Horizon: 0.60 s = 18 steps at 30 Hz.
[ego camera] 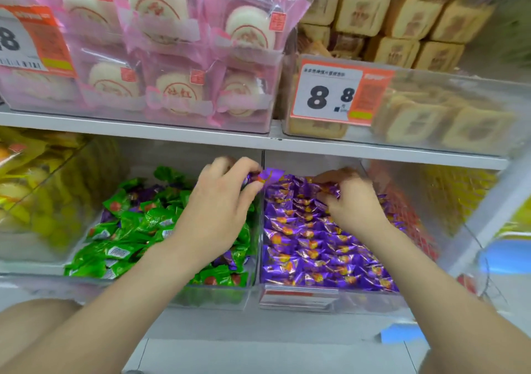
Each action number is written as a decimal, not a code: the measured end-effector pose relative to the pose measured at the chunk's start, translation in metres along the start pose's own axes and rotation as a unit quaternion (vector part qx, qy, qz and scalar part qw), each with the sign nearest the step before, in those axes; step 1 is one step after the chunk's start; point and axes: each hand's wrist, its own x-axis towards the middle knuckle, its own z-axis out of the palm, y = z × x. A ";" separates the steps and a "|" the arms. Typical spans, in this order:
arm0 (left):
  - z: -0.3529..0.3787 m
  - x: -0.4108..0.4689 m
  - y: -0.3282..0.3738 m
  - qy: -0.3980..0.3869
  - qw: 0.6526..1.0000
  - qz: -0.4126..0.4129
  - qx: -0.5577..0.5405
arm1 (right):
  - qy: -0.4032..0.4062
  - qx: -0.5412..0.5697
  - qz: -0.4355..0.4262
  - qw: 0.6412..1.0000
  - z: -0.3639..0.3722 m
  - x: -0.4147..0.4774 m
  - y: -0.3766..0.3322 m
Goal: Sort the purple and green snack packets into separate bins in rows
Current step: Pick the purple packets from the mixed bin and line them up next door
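Observation:
Two clear bins stand side by side on the lower shelf. The left bin (218,294) holds a loose heap of green packets (135,230) with a few purple ones mixed in. The right bin (330,296) holds purple packets (316,247) lying in rows. My left hand (218,201) hovers over the back right of the green bin and pinches a purple packet (260,176) at the divide between the bins. My right hand (347,198) is at the back of the purple bin, its fingers pinching a purple packet (330,191) in the back row.
A white shelf board (258,139) hangs low over the bins. Above it sit a bin of pink-wrapped cakes (172,57) and a bin of tan packets with an 8.8 price tag (339,92). Yellow packets (34,189) fill the bin at left; red ones (408,209) lie at right.

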 end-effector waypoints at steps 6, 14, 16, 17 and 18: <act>0.011 0.002 0.005 -0.034 0.999 0.027 0.012 | -0.018 -0.039 -0.009 0.999 0.025 0.019 0.025; 0.011 0.001 0.006 -0.031 0.999 0.035 0.010 | -0.048 -0.062 -0.022 0.997 0.040 0.025 0.023; 0.010 0.000 0.006 -0.033 0.999 0.032 0.011 | -0.048 -0.088 -0.018 0.995 0.039 0.022 0.020; 0.009 0.000 0.007 -0.035 0.999 0.031 0.012 | -0.052 -0.102 -0.016 0.993 0.036 0.020 0.018; 0.008 0.001 0.007 -0.037 0.999 0.031 0.013 | -0.057 -0.116 -0.014 0.992 0.034 0.018 0.016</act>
